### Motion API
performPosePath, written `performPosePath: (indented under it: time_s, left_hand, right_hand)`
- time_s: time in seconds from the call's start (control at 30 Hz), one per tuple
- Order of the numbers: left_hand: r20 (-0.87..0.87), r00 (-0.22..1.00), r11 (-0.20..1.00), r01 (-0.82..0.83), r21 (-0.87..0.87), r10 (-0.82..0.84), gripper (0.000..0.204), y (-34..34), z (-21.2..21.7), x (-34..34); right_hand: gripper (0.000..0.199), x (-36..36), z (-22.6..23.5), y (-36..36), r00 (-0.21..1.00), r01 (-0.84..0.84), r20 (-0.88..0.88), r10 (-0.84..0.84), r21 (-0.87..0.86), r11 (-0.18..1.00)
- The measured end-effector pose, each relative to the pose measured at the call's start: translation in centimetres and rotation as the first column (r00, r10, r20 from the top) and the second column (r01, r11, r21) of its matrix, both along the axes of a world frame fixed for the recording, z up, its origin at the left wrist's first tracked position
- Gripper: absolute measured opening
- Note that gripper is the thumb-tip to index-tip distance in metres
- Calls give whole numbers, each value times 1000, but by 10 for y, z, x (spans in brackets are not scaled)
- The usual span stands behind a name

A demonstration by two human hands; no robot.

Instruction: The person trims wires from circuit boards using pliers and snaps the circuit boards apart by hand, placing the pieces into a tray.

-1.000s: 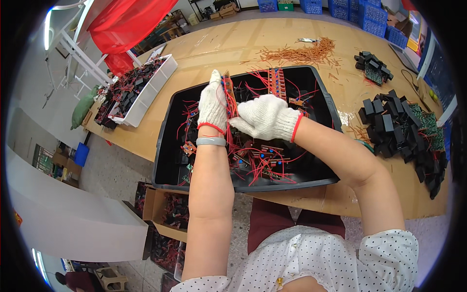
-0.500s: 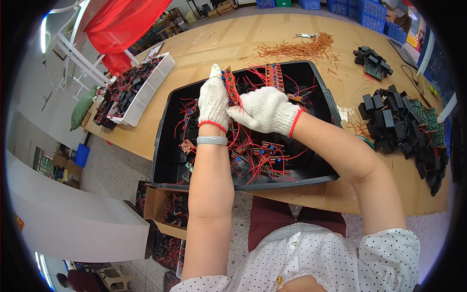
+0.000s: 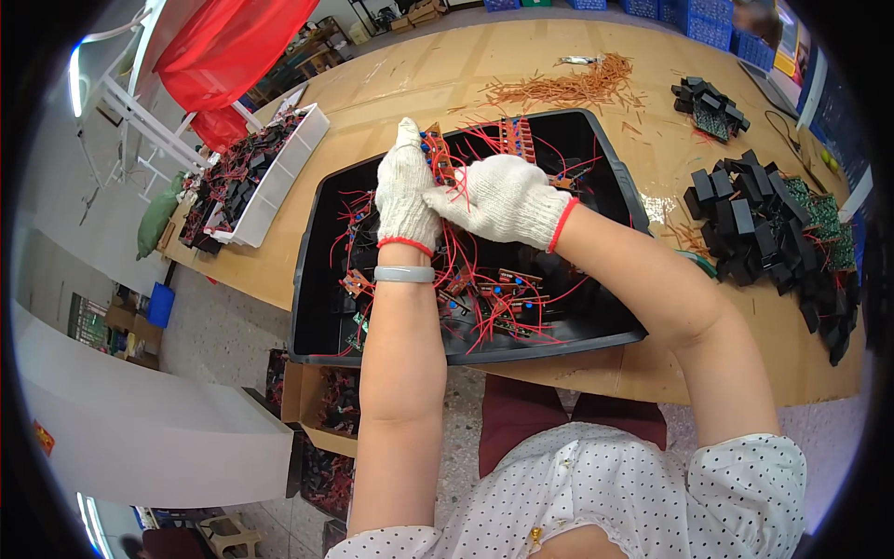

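Both my hands wear white knitted gloves with red cuffs and meet over a black plastic tray (image 3: 605, 312). My left hand (image 3: 404, 191) is wrapped along the left side of a brown circuit board strip (image 3: 435, 154) with blue parts and red wires. Right beside it, my right hand (image 3: 503, 200) is closed, thumb and fingers pinched at the strip's near end among red wires; the exact grip is hidden. Another board strip (image 3: 516, 138) leans at the tray's far side. Several small boards with red wires (image 3: 503, 291) lie in the tray below my hands.
To the left is a white bin (image 3: 291, 175) of black parts and red wires. At right lie black housings (image 3: 745, 214) with green boards (image 3: 821, 212), and a smaller cluster (image 3: 710, 110) behind. Thin brown sticks (image 3: 582, 86) are heaped at the back. Cardboard box (image 3: 324, 441) below.
My right hand has shifted slightly left and up against my left hand. The strip is still held between them. A blurred person has come into view at the far right.
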State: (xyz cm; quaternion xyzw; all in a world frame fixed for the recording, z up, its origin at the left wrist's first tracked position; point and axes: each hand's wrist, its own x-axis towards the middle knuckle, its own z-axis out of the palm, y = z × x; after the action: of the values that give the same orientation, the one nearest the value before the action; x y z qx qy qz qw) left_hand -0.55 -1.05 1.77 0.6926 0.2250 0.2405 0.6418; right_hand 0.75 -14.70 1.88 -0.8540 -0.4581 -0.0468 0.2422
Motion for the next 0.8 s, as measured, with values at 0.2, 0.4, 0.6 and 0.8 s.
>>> performPosePath:
  time_s: [0.2,0.4,0.6,0.8]
  left_hand:
    - [-62,996,996,74,51,-71,60,-3,4,-5]
    - [-44,996,996,85,22,-84,58,0,-1,-3]
    - [75,975,769,116,629,-208,54,0,-9,-12]
    - [-16,991,952,126,-278,-136,50,-5,-2,-1]
  right_hand:
    - [58,6,-8,-2,984,-67,167,63,18,998]
    - [57,2,-10,-2,986,-33,163,32,1,999]
    - [58,7,-10,-7,945,-89,319,75,28,996]
    - [63,3,6,-9,996,-42,82,42,1,999]
